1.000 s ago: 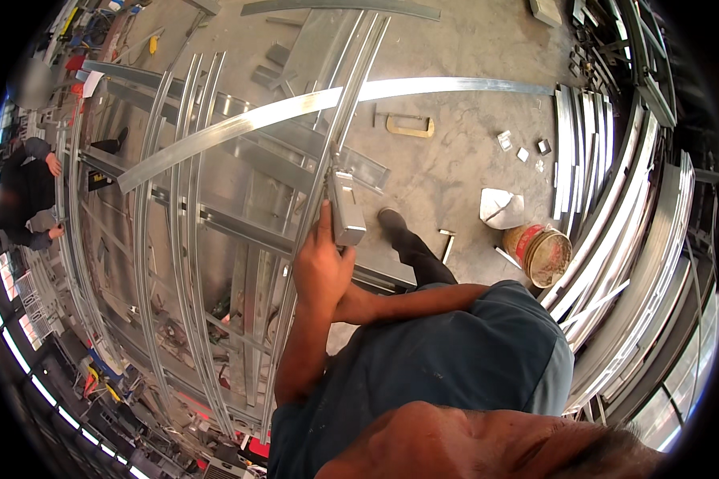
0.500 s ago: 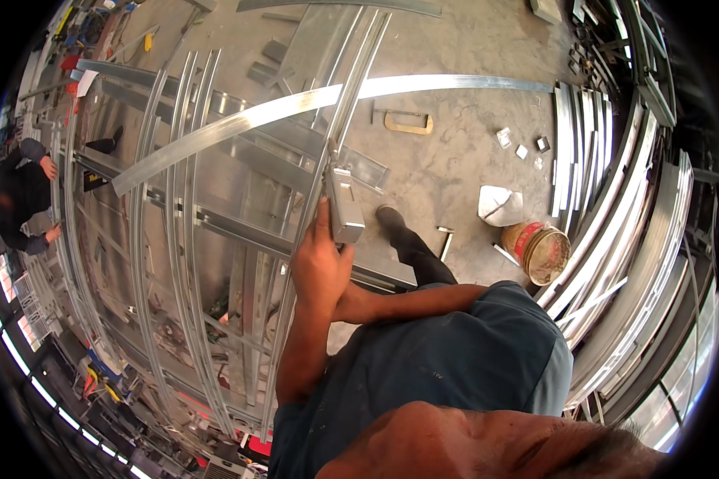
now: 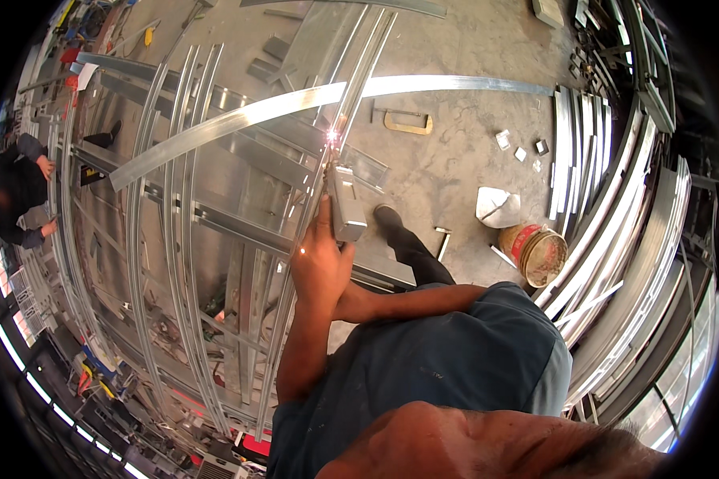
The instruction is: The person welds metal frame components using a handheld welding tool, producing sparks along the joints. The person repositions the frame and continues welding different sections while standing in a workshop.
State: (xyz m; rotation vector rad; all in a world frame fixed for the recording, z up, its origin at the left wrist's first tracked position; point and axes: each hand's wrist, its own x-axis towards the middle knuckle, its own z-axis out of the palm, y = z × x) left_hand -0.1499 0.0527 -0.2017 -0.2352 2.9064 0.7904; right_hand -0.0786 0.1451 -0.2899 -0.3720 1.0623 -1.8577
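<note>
My left hand (image 3: pixel 320 267) is closed round a grey, boxy welding gun (image 3: pixel 347 209), its index finger stretched along the gun's side. A bright spark glows just past the gun's nozzle, against a long channelled steel rail (image 3: pixel 363 76). Small glints scatter down the rail beside my hand. My right hand (image 3: pixel 355 304) lies beneath and behind the left, its fingers hidden from view. A flat, shiny metal strip (image 3: pixel 232 125) crosses over the rails, beyond the spark.
At the far left a co-worker's hand (image 3: pixel 46 167) rests on the steel frame (image 3: pixel 190 160). A yellowish C-clamp (image 3: pixel 408 122), a hammer (image 3: pixel 444 241) and a dirty bucket (image 3: pixel 545 259) are on the floor. Stacked metal profiles (image 3: pixel 583 152) line the right side.
A bright spark has appeared at the welding gun's nozzle, with glints along the rail. My hands have hardly moved.
</note>
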